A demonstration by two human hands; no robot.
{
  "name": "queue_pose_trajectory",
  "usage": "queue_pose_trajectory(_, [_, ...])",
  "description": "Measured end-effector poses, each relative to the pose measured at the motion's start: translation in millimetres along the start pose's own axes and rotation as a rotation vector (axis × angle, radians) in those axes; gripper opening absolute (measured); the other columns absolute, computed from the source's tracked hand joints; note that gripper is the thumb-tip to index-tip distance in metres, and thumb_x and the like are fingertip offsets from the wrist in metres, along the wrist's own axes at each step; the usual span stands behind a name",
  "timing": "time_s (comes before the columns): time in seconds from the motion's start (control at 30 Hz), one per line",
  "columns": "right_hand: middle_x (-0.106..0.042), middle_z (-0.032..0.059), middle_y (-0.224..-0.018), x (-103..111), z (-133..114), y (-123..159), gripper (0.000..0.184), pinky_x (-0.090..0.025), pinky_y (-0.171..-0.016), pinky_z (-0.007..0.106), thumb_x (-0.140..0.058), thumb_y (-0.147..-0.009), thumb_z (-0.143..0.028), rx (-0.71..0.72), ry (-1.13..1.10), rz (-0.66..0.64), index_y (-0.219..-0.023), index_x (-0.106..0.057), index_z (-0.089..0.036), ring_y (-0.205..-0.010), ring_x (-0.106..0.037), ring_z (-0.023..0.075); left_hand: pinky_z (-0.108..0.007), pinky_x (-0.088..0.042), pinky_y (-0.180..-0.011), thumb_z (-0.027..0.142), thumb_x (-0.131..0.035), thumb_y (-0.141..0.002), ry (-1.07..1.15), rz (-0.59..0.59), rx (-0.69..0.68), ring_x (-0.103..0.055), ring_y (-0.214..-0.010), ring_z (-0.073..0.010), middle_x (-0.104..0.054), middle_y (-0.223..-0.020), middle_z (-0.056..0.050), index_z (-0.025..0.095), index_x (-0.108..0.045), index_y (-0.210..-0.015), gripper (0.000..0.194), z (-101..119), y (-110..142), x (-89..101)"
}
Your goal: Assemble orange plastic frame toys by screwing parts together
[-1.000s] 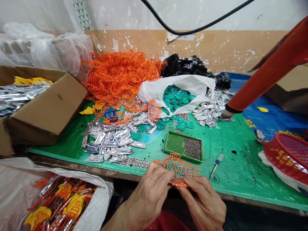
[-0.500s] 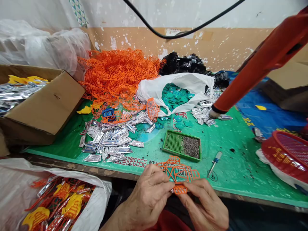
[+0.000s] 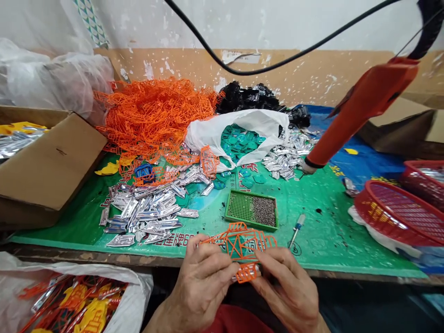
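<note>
My left hand [image 3: 203,282] and my right hand [image 3: 289,289] are both closed on one orange plastic lattice frame [image 3: 243,245] at the table's near edge. The fingers of both hands pinch its lower part from either side. A teal piece shows through the frame's bars. Just beyond it lie a green tray [image 3: 252,210] holding small dark screws and a small screwdriver [image 3: 295,229].
Silver foil pieces [image 3: 149,212] are strewn at left, a big orange frame pile [image 3: 156,115] behind. A white bag of teal pieces [image 3: 243,136], a cardboard box [image 3: 48,162], red baskets [image 3: 398,210], a hanging orange power tool [image 3: 354,113] and a bag of finished pieces [image 3: 69,300].
The view has shifted right. The frame has been turned a little in my hands, which stay on it.
</note>
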State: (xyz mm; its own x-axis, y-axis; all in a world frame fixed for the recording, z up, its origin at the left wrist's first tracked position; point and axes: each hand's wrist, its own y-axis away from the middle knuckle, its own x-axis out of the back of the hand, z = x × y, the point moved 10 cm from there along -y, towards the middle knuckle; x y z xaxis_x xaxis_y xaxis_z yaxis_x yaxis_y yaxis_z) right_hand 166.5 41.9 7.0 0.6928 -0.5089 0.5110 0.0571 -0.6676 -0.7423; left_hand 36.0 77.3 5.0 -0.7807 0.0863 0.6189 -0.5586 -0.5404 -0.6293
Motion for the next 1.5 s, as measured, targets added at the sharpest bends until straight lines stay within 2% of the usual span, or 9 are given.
queue_pose_trajectory(0.2, [-0.061, 0.0048, -0.08, 11, -1, 9, 0.027, -0.053, -0.058, 0.023, -0.063, -0.083, -0.018, 0.027, 0.099, 0.075, -0.11, -0.062, -0.017, -0.068, -0.06, 0.0128, -0.041, -0.029, -0.1, 0.003, -0.051, -0.085, -0.034, 0.013, -0.038, -0.059, -0.081, -0.015, -0.072, -0.083, 0.0, 0.02, -0.065, -0.103, 0.029, 7, 1, -2.4])
queue_pose_trajectory(0.4, [-0.06, 0.0027, -0.072, 4, 1, 7, 0.019, -0.049, -0.054, 0.023, -0.059, -0.085, -0.017, 0.051, 0.058, -0.032, -0.104, -0.065, -0.019, -0.062, -0.057, 0.0116, -0.04, -0.027, -0.101, 0.004, -0.052, -0.086, -0.024, 0.014, -0.03, -0.057, -0.083, -0.0141, -0.072, -0.083, 0.001, 0.02, -0.065, -0.103, 0.027, 7, 0, -5.1])
queue_pose_trajectory(0.63, [-0.064, 0.0017, -0.065, -14, -6, -7, 0.015, -0.044, -0.054, 0.024, -0.055, -0.09, -0.018, 0.111, 0.013, -0.177, -0.078, -0.064, -0.017, -0.057, -0.058, 0.0112, -0.049, -0.026, -0.098, 0.009, -0.053, -0.084, -0.124, -0.104, 0.067, -0.053, -0.09, -0.0211, -0.066, -0.075, 0.0, 0.022, -0.066, -0.088, 0.019, 0, -6, -9.5])
queue_pose_trajectory(0.77, [-0.057, -0.0009, -0.059, -26, -6, -14, 0.023, -0.038, -0.052, 0.024, -0.056, -0.09, -0.025, 0.099, -0.048, -0.324, -0.069, -0.062, -0.017, -0.053, -0.052, 0.0102, -0.034, -0.042, -0.075, 0.007, -0.048, -0.083, -0.062, -0.331, 0.134, -0.051, -0.078, -0.0187, -0.063, -0.079, -0.004, 0.018, -0.062, -0.082, 0.018, 2, -9, -21.9])
queue_pose_trajectory(0.87, [-0.054, -0.0016, -0.058, -33, -6, -18, 0.031, -0.035, -0.051, 0.025, -0.055, -0.091, -0.032, 0.088, -0.138, -0.408, -0.064, -0.06, -0.017, -0.054, -0.049, 0.0101, -0.027, -0.042, -0.066, 0.004, -0.042, -0.082, 0.097, -0.478, 0.239, -0.051, -0.074, -0.0162, -0.061, -0.08, -0.004, 0.017, -0.059, -0.078, 0.022, -3, -6, -32.3])
queue_pose_trajectory(1.0, [-0.053, -0.0019, -0.067, -54, 16, -17, 0.022, -0.038, -0.055, 0.021, -0.058, -0.089, -0.034, -0.145, -0.367, -0.529, -0.076, -0.066, -0.018, -0.063, -0.052, 0.0094, -0.024, -0.037, -0.062, 0.012, -0.039, -0.086, 0.396, -0.551, 0.524, -0.048, -0.069, -0.0134, -0.055, -0.074, 0.0, 0.017, -0.059, -0.073, 0.023, -25, 1, -43.7])
queue_pose_trajectory(1.1, [-0.053, -0.0021, -0.073, -68, 32, -13, 0.014, -0.041, -0.059, 0.021, -0.063, -0.085, -0.031, -0.296, -0.454, -0.538, -0.091, -0.069, -0.02, -0.068, -0.053, 0.01, -0.023, -0.033, -0.061, 0.022, -0.043, -0.087, 0.644, -0.484, 0.787, -0.042, -0.068, -0.0119, -0.049, -0.073, 0.001, 0.015, -0.062, -0.074, 0.024, -44, 12, -49.1])
queue_pose_trajectory(1.23, [-0.051, -0.0023, -0.072, -75, 44, -17, 0.026, -0.041, -0.054, 0.021, -0.068, -0.081, -0.033, -0.364, -0.477, -0.409, -0.102, -0.067, -0.019, -0.064, -0.05, 0.0101, -0.022, -0.024, -0.054, 0.03, -0.054, -0.081, 0.969, -0.347, 1.041, -0.034, -0.06, -0.0088, -0.044, -0.067, 0.003, 0.012, -0.065, -0.083, 0.021, -61, 30, -57.3])
queue_pose_trajectory(1.5, [-0.055, 0.0001, -0.081, -75, 47, -20, 0.027, -0.046, -0.051, 0.021, -0.07, -0.079, -0.032, -0.424, -0.559, -0.288, -0.102, -0.067, -0.019, -0.06, -0.054, 0.0086, -0.021, -0.014, -0.038, 0.039, -0.064, -0.072, 1.076, -0.206, 1.226, -0.025, -0.038, -0.0041, -0.041, -0.048, 0.007, 0.014, -0.065, -0.076, 0.025, -78, 45, -60.7])
